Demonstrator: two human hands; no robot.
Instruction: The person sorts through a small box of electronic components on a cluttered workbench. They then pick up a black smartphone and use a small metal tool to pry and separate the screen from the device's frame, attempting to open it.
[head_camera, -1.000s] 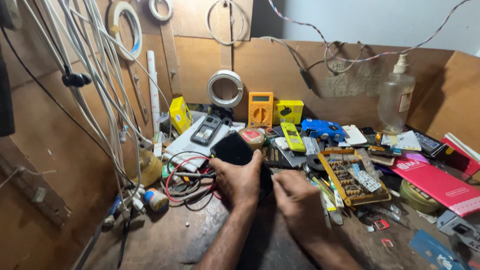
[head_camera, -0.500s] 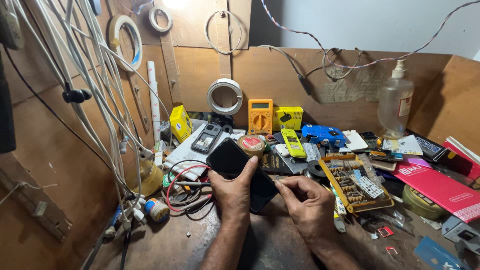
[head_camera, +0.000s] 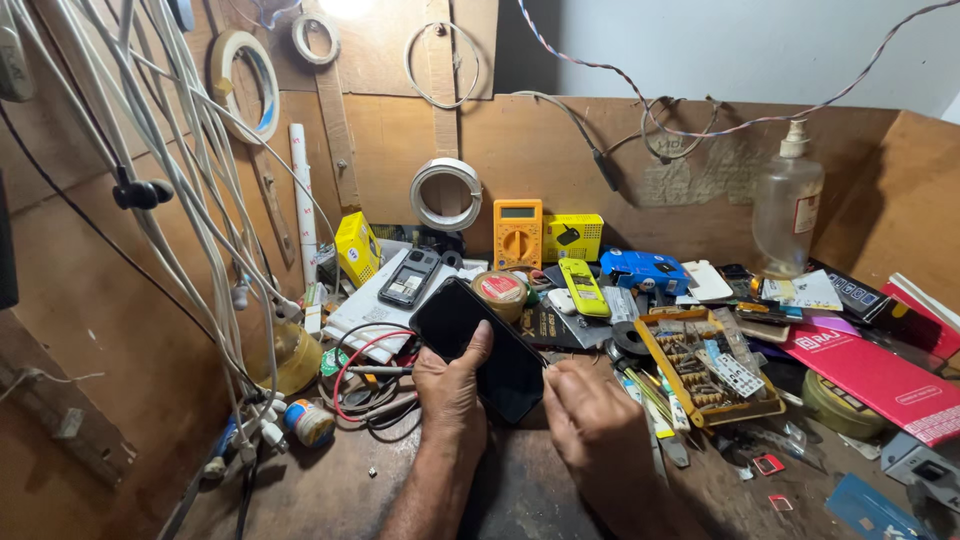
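A black smartphone (head_camera: 478, 345) lies tilted over the workbench, screen side dark. My left hand (head_camera: 450, 385) grips its lower left edge, thumb laid up along the glass. My right hand (head_camera: 590, 420) is closed at the phone's lower right edge, fingertips pinched against that edge; whether a thin tool sits in them I cannot tell.
An orange multimeter (head_camera: 517, 233), a yellow box (head_camera: 572, 236), an opened phone (head_camera: 409, 278), a tape roll (head_camera: 499, 291), a yellow-green phone (head_camera: 583, 287), a tray of small parts (head_camera: 708, 365), a clear pump bottle (head_camera: 787, 205) and a red booklet (head_camera: 870, 370) crowd the bench. White cables (head_camera: 180, 190) hang at left.
Both hands have lifted the phone and tilted it toward the left; my right hand has shifted to its lower right edge. The view has dropped slightly.
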